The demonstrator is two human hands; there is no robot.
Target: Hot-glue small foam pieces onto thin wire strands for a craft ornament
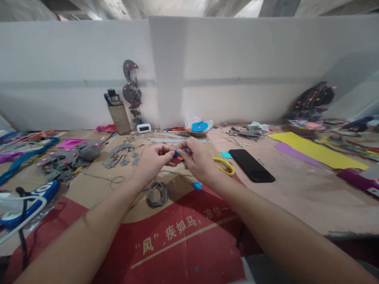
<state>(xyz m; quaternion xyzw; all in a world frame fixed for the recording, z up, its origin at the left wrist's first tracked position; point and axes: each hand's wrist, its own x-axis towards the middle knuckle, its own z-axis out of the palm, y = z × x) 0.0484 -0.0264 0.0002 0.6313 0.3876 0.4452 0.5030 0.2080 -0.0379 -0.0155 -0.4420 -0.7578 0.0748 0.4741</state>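
Observation:
My left hand [156,158] and my right hand [197,159] meet above the cardboard, fingertips pinched together. Between them is a small blue and orange piece [177,155], mostly covered by the fingers, so its kind does not show. Just below the hands lies a coil of grey cord [158,194], and a thin strand runs from near it toward the right hand. A small blue scrap [197,185] rests under my right wrist. Beside that wrist a yellow loop [231,167] sticks out, partly hidden by the arm.
A black phone [251,165] lies to the right, near yellow sheets [314,148]. Grey felt pieces with pink dots [72,157] are heaped at left. At the back stand a bottle [118,114], a small white clock [143,128] and a bowl [199,132]. Red printed cardboard [177,252] covers the front.

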